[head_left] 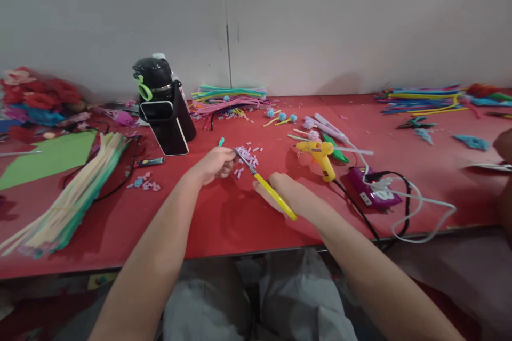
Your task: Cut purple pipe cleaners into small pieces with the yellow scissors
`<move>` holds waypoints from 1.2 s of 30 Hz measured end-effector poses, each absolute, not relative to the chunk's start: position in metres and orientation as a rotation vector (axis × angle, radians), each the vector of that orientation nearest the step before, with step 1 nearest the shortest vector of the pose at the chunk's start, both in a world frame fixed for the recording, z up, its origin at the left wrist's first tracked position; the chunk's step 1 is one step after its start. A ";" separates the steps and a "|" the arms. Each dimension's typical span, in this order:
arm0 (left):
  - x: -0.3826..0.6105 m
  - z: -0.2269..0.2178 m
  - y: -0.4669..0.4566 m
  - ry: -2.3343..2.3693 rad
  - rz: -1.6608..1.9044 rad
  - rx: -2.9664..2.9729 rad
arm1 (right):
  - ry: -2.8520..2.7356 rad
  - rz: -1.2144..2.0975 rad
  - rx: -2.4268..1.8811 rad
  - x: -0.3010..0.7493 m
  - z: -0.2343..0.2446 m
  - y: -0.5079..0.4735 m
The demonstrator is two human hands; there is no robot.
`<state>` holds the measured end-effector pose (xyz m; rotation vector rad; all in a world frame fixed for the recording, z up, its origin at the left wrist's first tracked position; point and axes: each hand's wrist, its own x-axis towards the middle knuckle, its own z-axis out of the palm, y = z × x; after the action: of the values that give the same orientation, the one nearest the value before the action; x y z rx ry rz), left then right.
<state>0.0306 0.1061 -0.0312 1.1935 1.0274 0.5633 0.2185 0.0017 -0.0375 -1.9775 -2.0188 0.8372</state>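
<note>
Red worktop (224, 234), with the person's hands above its middle, toward the near edge. Right hand (294, 192): fingers wrapped around the yellow handle of the scissors (276, 196), blades angled toward the back left. Left hand (218, 162): fingers drawn together at the blade tips; cannot tell what, if anything, they pinch. Lilac scraps (248, 156) lie loose just beside the tips.

Containers: a black flask (154, 75) stands left of centre, nearer the back edge, apparently in a black sleeve (187, 120); lid on, contents hidden. A dark panel (171, 137) with white edging sits at its front.

Toward the right end: a yellow glue gun (323, 157) and a purple socket block (370, 194) with plugs seated in it. Near the left end: a bundle of cream and green stems (80, 197).
</note>
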 end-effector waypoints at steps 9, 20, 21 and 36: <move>0.028 -0.030 0.105 1.026 0.552 1.192 | -2.001 0.787 -1.978 0.217 -0.045 0.003; 0.026 -0.025 0.102 1.011 0.476 1.362 | -1.543 1.363 -1.740 0.230 -0.045 0.015; 0.028 -0.024 0.100 1.010 0.476 1.398 | -1.506 1.357 -1.690 0.231 -0.044 0.022; 0.034 -0.031 0.096 0.897 0.437 1.406 | -1.471 1.204 -1.099 0.212 -0.049 0.067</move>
<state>0.0339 0.0960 -0.0312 1.4057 0.8968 0.4369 0.2123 0.0673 -0.0486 -1.0989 -1.4709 1.2041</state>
